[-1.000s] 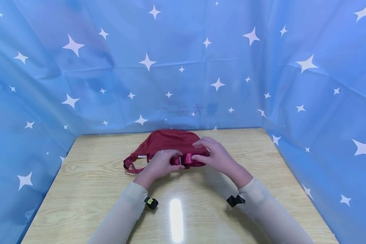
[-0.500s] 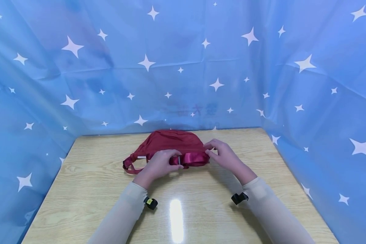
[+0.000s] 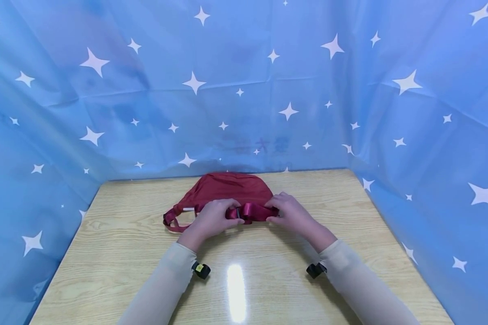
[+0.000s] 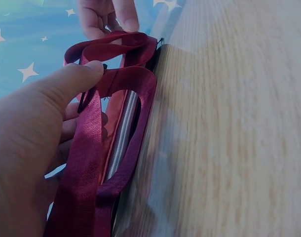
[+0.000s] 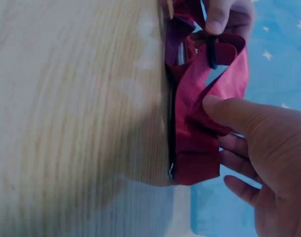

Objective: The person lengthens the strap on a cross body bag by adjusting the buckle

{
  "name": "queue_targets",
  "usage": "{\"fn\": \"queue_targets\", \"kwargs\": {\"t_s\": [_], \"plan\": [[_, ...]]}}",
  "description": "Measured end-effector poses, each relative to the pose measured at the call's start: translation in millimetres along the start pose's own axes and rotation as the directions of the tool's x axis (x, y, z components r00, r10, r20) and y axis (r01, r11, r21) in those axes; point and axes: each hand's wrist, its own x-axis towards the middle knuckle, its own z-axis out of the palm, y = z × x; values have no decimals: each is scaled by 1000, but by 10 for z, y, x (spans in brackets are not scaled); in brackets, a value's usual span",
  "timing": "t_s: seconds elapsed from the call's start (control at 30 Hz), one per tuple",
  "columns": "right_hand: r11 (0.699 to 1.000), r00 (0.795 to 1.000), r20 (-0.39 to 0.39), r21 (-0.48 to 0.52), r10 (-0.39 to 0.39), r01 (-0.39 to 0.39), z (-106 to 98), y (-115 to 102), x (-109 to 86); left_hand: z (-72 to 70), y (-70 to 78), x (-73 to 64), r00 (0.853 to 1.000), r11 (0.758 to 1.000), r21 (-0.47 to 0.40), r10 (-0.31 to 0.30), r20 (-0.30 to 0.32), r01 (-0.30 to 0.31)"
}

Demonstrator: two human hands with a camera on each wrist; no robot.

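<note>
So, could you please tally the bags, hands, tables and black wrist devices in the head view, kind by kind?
Bags: 1, red bag
Hands: 2, left hand and right hand
Tables: 1, wood-grain table
Black wrist devices: 2, left device and right device
Total: 6

glossy woven strap (image 5: 197,118), matt cloth bag (image 3: 232,187)

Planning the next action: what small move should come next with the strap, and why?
Probably a gentle rightward pull on the strap with the right hand, while the left hand steadies the black slider: the right hand pinches the strap, the left hand grips at the slider, and slack loops between them.
</note>
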Motion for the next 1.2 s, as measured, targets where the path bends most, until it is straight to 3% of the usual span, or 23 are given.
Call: {"fn": "queue_targets", "kwargs": {"t_s": [0.23, 0.53, 0.97, 1.2], "plan": [[991, 998, 20, -121, -51, 54, 57, -47, -17, 6, -9, -11, 1000, 1000, -10, -15, 10, 15], [988, 994, -87, -141, -71, 58, 91, -17, -59, 7, -28, -21, 1000, 1000, -20, -20, 20, 20], [995, 995, -100, -95, 0, -9, -50, 95, -111, -44, -43, -32, 1000, 998, 56, 6, 6, -6], [989, 995, -90, -137, 45, -57, -109, 178, -155, -78, -40, -48, 1000, 998, 65, -2, 2, 2]]}}
